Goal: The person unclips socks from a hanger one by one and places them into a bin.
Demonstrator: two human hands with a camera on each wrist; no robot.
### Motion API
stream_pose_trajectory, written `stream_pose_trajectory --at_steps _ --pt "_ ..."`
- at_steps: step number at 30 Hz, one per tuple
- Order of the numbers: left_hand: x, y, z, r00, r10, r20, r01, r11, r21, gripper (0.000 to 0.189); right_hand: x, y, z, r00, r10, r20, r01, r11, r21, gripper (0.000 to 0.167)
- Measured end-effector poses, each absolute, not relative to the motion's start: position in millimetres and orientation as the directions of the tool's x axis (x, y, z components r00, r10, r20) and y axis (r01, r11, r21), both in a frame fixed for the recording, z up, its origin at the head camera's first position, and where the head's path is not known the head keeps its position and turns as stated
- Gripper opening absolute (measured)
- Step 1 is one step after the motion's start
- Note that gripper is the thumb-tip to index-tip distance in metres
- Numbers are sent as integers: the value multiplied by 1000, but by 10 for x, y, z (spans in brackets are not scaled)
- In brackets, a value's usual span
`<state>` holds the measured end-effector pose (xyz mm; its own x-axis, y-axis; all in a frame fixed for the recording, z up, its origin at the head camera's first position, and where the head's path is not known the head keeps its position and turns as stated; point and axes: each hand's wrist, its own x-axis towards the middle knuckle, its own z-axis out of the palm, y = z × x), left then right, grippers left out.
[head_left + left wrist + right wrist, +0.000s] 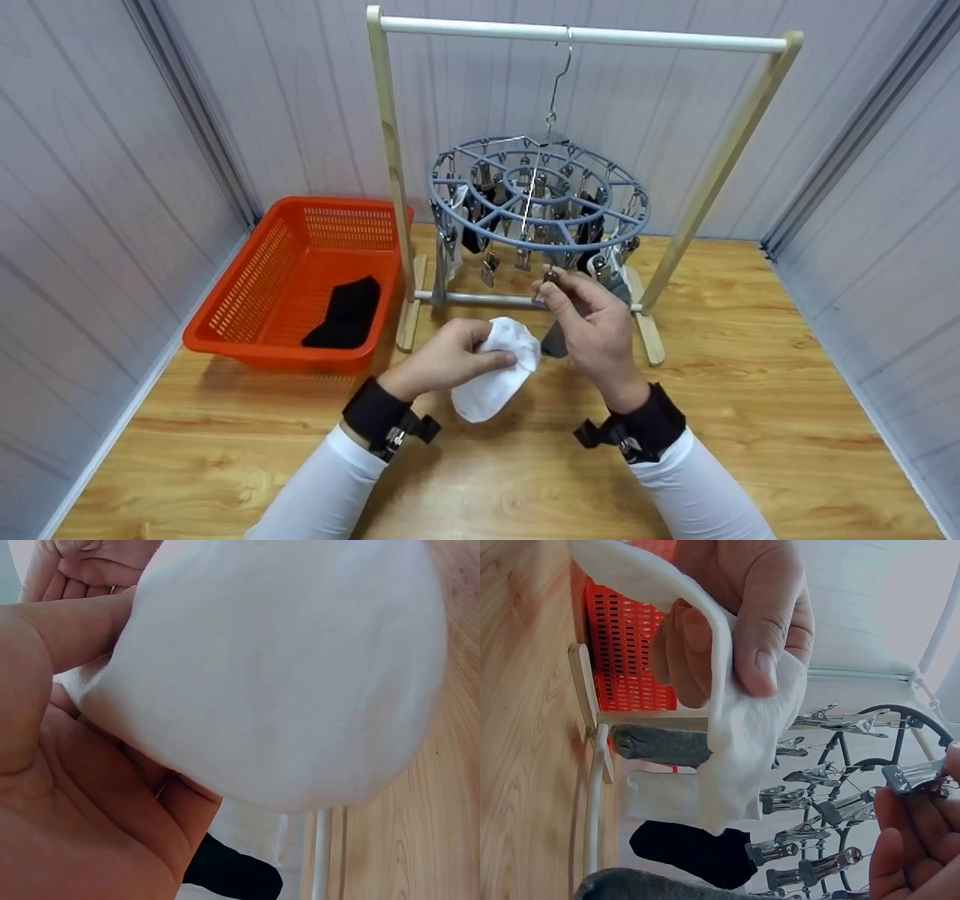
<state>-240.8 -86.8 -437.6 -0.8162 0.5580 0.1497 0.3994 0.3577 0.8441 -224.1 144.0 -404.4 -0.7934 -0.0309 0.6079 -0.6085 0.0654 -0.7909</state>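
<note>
My left hand (457,356) pinches a white sock (491,386) between thumb and fingers, its rounded end hanging down. In the left wrist view the sock (285,675) fills most of the picture. Just right of it, my right hand (600,330) pinches a metal clip (551,276) below the front rim of the round blue-grey hanger (559,246). The right wrist view shows this clip (913,776) between thumb and fingers, apart from the white sock. A grey sock (555,341) hangs close behind the right hand.
The hanger hangs by a hook (555,82) from the white bar (480,28) of a wooden-legged stand. Several black, grey and white socks and bare clips (489,270) dangle from it. At left, an orange basket (281,352) holds a black sock (349,311).
</note>
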Motion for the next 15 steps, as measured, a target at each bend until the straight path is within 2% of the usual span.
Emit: stream_pose_trajectory --at_steps 4,7,9,11,15 --pt "-2421 -913 -4368 -810 570 141 402 363 840 28 -2251 1463 -4058 -734 -34 678 -669 203 -715 32" --pt "-2433 -950 -4347 -812 569 134 400 373 838 28 -2271 1500 -4061 -629 -52 776 -729 386 -565 35" --pt "-2438 -975 -4327 -815 565 129 397 380 835 27 -2279 1524 -4048 -550 -70 832 -759 458 -463 36" --pt "-2444 -999 -4308 -818 562 125 390 382 838 26 -2283 1542 -4025 -478 -73 875 -783 488 -386 36" --pt "-2454 -1067 -4269 -830 543 127 378 381 844 26 -2275 1562 -3956 -371 -31 928 -824 471 -314 28"
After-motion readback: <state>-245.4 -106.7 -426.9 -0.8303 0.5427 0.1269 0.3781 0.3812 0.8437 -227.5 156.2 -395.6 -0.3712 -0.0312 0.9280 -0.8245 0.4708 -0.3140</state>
